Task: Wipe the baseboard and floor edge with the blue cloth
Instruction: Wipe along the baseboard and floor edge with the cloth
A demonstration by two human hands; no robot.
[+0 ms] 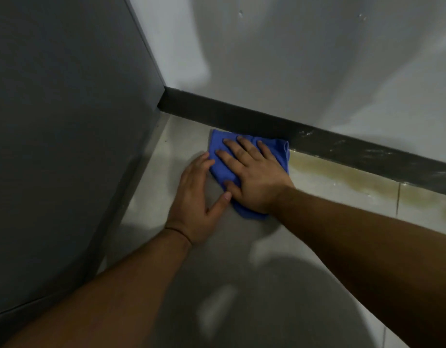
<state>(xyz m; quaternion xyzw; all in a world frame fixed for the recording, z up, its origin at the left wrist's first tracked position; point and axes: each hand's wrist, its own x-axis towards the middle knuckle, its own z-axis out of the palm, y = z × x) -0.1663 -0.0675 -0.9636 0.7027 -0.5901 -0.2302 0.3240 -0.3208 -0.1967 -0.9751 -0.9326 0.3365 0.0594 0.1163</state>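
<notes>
Blue cloth lies on the floor against the dark baseboard, pinned under the right hand, fingers flat and spread, left hand open alongside; yellowish stain and baseboard smears rightward suggest much remains.

Lighting: dim, cool; brightest on the wall ahead of you. Shadows: your broad soft ones fall across the floor and wall. Sharpness: soft throughout, forearms blurred near the bottom. Distortion: wide-angle bending of the baseboard.
</notes>
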